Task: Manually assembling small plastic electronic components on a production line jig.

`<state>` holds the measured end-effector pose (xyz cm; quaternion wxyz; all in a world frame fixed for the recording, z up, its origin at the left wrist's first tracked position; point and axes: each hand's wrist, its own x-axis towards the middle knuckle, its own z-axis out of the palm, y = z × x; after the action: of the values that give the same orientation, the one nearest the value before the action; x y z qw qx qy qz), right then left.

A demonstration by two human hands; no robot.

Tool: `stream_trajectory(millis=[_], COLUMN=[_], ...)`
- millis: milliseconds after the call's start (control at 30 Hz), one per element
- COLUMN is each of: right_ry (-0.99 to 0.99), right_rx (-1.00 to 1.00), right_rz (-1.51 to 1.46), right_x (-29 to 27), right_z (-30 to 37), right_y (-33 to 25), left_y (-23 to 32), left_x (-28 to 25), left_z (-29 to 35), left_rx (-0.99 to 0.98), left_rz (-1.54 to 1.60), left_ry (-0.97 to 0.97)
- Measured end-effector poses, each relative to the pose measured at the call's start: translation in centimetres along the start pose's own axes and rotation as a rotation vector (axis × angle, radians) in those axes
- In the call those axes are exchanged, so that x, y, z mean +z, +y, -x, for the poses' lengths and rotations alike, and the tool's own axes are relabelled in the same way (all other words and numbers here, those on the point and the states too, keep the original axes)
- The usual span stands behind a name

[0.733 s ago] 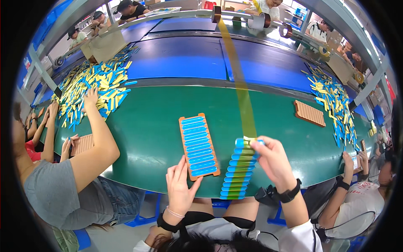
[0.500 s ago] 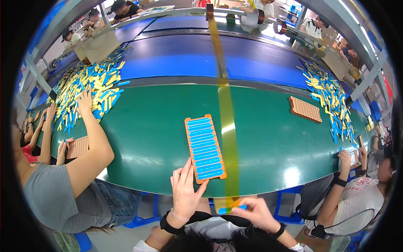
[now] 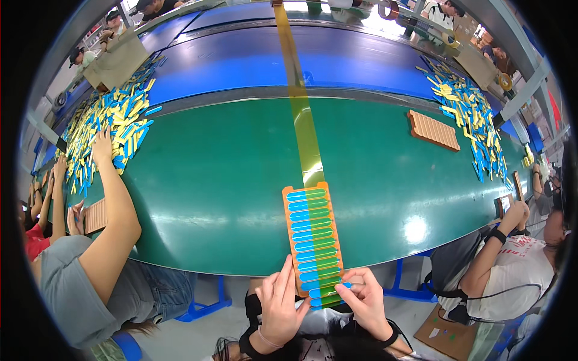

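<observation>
Orange tray [image 3: 312, 239], near end behind both hands' fingers [image 3: 344, 290]

tray [image 3: 312, 240]: orange, rows of light-blue pieces
tape [image 3: 301, 102]: see-through yellow strip, centre frame
table [image 3: 211, 180]: green, blue further back
loose pieces [image 3: 108, 120]: yellow and blue mix, upper left

Near end of orange tray [image 3: 313, 240] hidden behind left hand [image 3: 278, 307] and right hand [image 3: 364, 301]. Yellow tape strip [image 3: 301, 108] runs off at 12 o'clock, its roll unseen. Wrists cut off at 6 o'clock; blue-yellow pieces [image 3: 108, 126] at 10 o'clock too small to identify.
</observation>
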<state>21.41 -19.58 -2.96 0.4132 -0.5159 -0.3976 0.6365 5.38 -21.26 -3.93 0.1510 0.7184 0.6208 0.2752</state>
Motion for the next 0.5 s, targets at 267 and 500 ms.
stream_trajectory(millis=[267,500], right_ry=[0.144,0.194], right_rx=[0.044,0.052], right_rz=[-0.084,-0.163], right_x=[-0.4,-0.3], right_z=[-0.1,-1.3], right_y=[0.4,0.8], left_y=[0.3,0.5], left_x=[1.3,1.5], left_z=[-1.4,-2.1], left_rx=[0.024,0.000], left_rz=[0.002,-0.006], left_ry=[0.003,0.022])
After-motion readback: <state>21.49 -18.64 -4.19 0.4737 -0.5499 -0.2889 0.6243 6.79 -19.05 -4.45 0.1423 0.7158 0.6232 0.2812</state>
